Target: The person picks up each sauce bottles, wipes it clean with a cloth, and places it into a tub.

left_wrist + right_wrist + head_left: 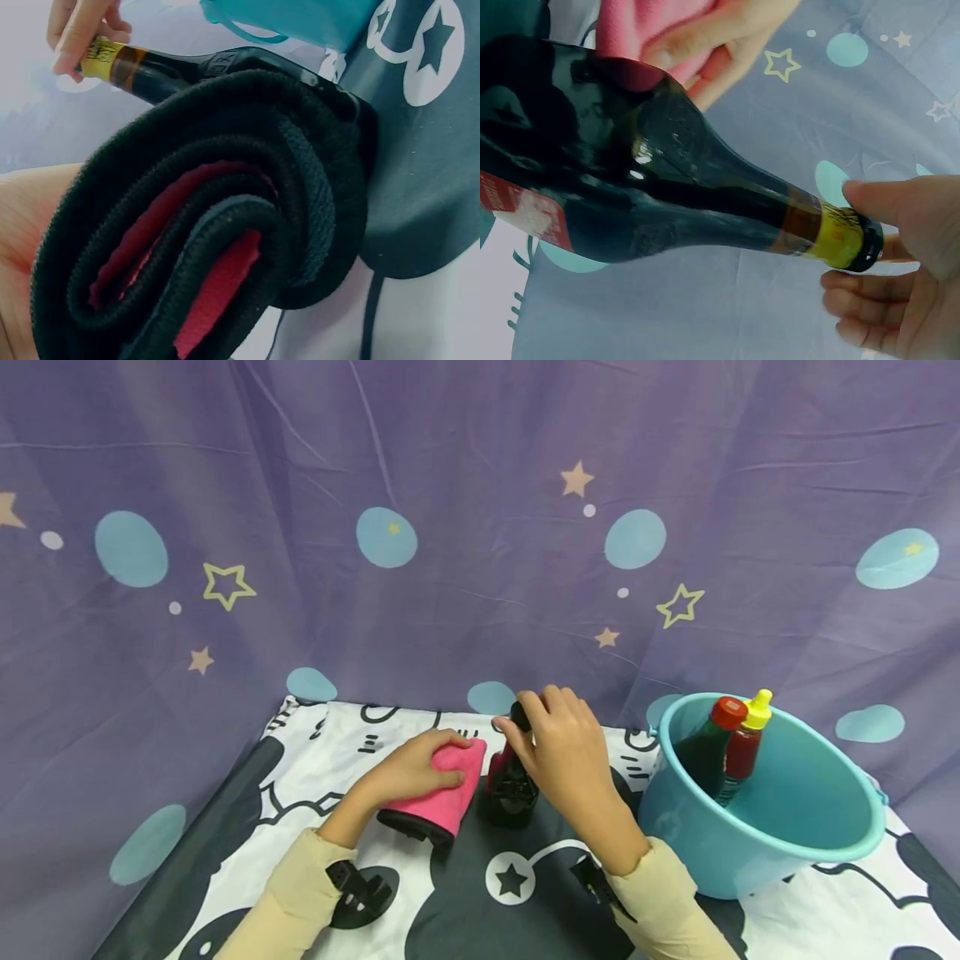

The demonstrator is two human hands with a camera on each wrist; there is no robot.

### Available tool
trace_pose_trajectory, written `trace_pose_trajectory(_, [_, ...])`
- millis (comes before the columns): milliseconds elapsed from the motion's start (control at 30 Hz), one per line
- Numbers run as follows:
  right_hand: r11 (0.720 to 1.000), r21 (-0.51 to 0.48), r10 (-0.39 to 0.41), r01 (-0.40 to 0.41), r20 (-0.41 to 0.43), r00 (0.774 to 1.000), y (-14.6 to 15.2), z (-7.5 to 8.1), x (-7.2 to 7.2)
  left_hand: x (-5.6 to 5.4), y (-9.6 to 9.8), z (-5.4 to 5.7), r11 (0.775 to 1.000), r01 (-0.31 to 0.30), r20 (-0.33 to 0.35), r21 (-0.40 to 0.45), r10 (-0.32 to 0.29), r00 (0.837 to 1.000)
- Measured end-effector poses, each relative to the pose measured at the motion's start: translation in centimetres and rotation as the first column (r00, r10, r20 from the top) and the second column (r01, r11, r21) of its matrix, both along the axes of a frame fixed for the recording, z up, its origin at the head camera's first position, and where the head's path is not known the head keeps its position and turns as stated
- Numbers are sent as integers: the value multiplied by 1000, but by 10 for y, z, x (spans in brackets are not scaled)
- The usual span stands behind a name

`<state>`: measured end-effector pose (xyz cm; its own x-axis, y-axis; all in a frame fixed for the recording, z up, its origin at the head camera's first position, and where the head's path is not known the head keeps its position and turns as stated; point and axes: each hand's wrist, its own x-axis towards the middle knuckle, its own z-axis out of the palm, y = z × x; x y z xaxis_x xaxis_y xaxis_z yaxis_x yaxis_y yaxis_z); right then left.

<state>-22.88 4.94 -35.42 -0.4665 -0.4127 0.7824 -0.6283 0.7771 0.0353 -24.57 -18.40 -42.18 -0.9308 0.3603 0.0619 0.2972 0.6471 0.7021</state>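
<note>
A rolled pink cloth (442,802) with black edging stands on the patterned sheet, and my left hand (423,766) grips it from the left side. Its coiled layers, pink and black, fill the left wrist view as a rolled cloth (217,247). Just right of it stands a dark glass bottle (513,789) with a red label and a yellow band at the neck. My right hand (562,747) holds this bottle by its top, thumb on one side of the black cap (870,244) and fingers on the other.
A light blue bucket (675,860) stands at the right. Inside it lean a green bottle with a red cap (727,713) and a red bottle with a yellow nozzle (742,752). A purple curtain (480,610) hangs behind the black-and-white sheet (300,793).
</note>
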Motion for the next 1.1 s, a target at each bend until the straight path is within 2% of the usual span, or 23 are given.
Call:
trace_pose_trajectory(200, [992, -45, 117, -115, 41, 992, 1, -3, -4, 1, -7, 9, 999, -17, -8, 33, 17, 1000])
trace_pose_trajectory(467, [968, -91, 242, -234, 104, 965, 12, -5, -16, 1, -10, 21, 998, -23, -45, 66, 26, 999])
trace_pose_trajectory(600, [954, -84, 297, -287, 136, 945, 17, -6, -21, 1, -10, 23, 996, -20, -56, 82, 25, 998])
trace_pose_trajectory(900, [892, -88, 451, -443, 204, 869, 22, -6, -29, 7, -11, 30, 994, -16, -52, 107, 21, 998])
trace_pose_trajectory(1100, [844, -117, 534, -523, 265, 803, 21, -3, -32, 8, -13, 31, 995, 1, -66, 101, 6, 998])
